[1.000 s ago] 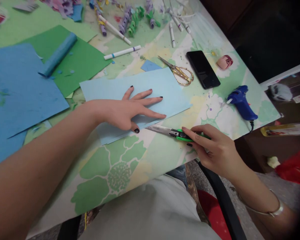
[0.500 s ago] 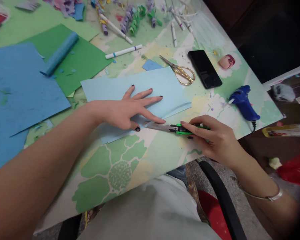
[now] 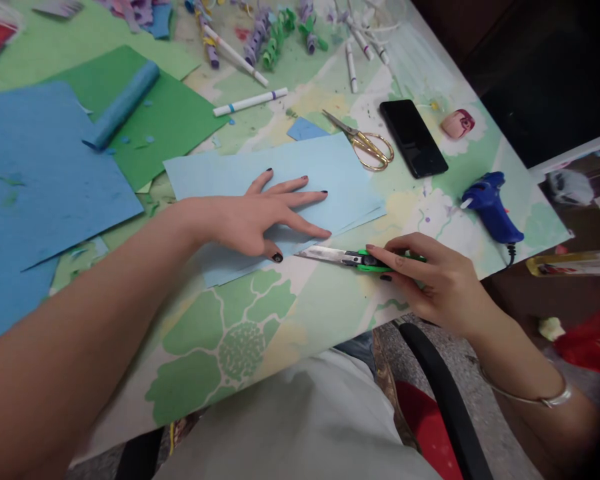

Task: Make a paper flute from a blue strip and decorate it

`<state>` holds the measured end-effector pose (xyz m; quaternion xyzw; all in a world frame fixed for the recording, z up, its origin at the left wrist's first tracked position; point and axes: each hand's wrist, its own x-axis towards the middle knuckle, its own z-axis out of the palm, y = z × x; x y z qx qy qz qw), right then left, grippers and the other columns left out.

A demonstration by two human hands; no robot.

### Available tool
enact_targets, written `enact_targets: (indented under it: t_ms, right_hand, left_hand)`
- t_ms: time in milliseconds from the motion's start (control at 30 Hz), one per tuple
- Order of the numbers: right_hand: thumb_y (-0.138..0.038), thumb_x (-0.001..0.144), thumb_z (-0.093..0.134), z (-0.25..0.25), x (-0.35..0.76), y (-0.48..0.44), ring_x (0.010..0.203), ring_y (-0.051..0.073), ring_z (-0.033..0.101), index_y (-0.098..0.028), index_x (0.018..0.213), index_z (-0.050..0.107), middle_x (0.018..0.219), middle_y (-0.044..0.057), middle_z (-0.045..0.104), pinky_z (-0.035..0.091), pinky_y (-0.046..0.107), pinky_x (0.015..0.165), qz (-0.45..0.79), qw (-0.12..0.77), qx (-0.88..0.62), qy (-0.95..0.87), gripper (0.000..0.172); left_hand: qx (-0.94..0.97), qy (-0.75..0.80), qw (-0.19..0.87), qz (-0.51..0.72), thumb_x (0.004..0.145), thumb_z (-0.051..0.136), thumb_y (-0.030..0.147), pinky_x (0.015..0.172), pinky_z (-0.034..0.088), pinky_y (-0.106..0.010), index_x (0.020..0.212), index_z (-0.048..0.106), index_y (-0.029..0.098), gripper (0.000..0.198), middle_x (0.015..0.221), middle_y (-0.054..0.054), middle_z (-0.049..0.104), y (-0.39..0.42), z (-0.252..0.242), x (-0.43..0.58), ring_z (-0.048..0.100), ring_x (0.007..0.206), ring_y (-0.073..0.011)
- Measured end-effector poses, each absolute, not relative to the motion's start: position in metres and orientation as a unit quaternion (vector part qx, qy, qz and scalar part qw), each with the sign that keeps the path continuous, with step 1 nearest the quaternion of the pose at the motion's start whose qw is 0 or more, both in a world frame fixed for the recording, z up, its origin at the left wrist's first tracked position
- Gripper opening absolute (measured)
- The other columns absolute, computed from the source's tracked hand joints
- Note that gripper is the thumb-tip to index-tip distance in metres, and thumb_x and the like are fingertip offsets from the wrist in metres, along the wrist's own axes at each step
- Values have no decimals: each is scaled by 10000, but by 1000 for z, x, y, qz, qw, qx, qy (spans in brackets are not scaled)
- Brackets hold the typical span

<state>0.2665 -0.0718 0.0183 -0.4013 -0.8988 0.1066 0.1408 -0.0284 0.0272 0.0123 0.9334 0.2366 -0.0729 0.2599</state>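
Light blue paper (image 3: 220,175), folded or in layers, lies near the table's front edge. My left hand (image 3: 260,217) presses flat on it, fingers spread, the thumb close to the paper's front edge. In my right hand (image 3: 435,277) is a green and black box cutter (image 3: 355,258) with a long blade out. The blade points left, and its tip is at the paper's edge beside my left thumb; whether it is between the layers I cannot tell. Behind the paper are gold-handled scissors (image 3: 367,143) and a small blue paper scrap (image 3: 306,129).
A black phone (image 3: 413,139), a blue glue gun (image 3: 493,208) and a small painted object (image 3: 458,124) lie to the right. Several markers (image 3: 251,102) and curled paper pieces (image 3: 279,40) are at the back. Blue sheets (image 3: 45,167), a green sheet (image 3: 180,123) and a blue roll (image 3: 123,105) lie left.
The box cutter has shifted slightly right with my right hand, and more of its blade shows. My left hand stays spread on the paper. The whole view has shifted slightly.
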Motion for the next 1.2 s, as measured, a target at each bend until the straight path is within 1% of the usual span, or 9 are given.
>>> enact_targets:
  t_ms: [133,233,433,533,667,767,900,1067,1200]
  right_hand:
    - [-70,849,475,17,266,-71,881,221,593,-157,1219,595,1012,142,594,513,350,698,101,144,-400,-900,399]
    - [-72,855,466,17,268,-69,878,221,597,-157,1218,597,1004,144,595,514,348,691,105,146,-396,-901,395]
    - [-97,869,460,18,269,-66,882,219,606,-240,1236,580,1011,117,604,520,354,684,107,149,-390,-903,412]
    - [-112,878,457,18,268,-67,885,215,604,-270,1245,567,1020,104,604,525,358,693,109,154,-398,-898,414]
    - [-105,878,457,18,266,-68,898,217,601,-257,1242,568,1028,107,601,526,357,703,113,156,-396,-898,410]
    - [-97,876,456,18,266,-68,886,216,604,-240,1231,579,1012,114,601,521,353,693,110,155,-391,-901,402]
    - [-105,874,467,18,264,-68,880,222,603,-225,1221,591,1000,121,604,516,350,683,113,153,-391,-900,387]
    - [-112,880,458,17,263,-69,883,215,602,-249,1224,583,1017,110,600,519,350,688,117,157,-396,-897,391]
    - [-121,877,464,17,262,-69,875,218,600,-246,1233,577,1010,112,601,517,352,684,111,150,-394,-900,393]
  left_hand:
    - [931,235,272,-63,838,510,432,1063,-114,-617,1353,428,357,528,1579,64,0,30,8,-30,-60,1421,-341]
    - [929,238,275,-67,837,495,468,1065,-127,-601,1351,429,348,532,1579,67,-9,30,8,-29,-70,1423,-328]
    - [930,237,269,-76,860,496,421,1076,-110,-601,1366,406,341,521,1578,63,-21,28,13,-29,-61,1426,-317]
    - [926,243,280,-69,851,518,440,1082,-120,-590,1356,423,349,522,1578,65,-3,28,13,-29,-58,1424,-330]
    - [925,242,287,-61,864,497,463,1082,-127,-590,1349,432,343,504,1578,65,10,28,12,-30,-54,1424,-330]
    - [929,234,279,-57,870,494,457,1074,-117,-614,1349,426,338,498,1578,60,11,28,12,-30,-51,1427,-319]
    - [933,234,265,-66,874,492,415,1070,-100,-629,1354,410,379,488,1575,82,-13,27,13,-29,-53,1428,-314]
    - [929,245,267,-78,829,552,420,1088,-112,-594,1350,416,416,539,1567,114,-28,27,15,-28,-58,1431,-312]
    - [931,241,263,-76,837,537,398,1082,-95,-614,1360,404,404,540,1568,104,-30,27,15,-28,-50,1429,-321]
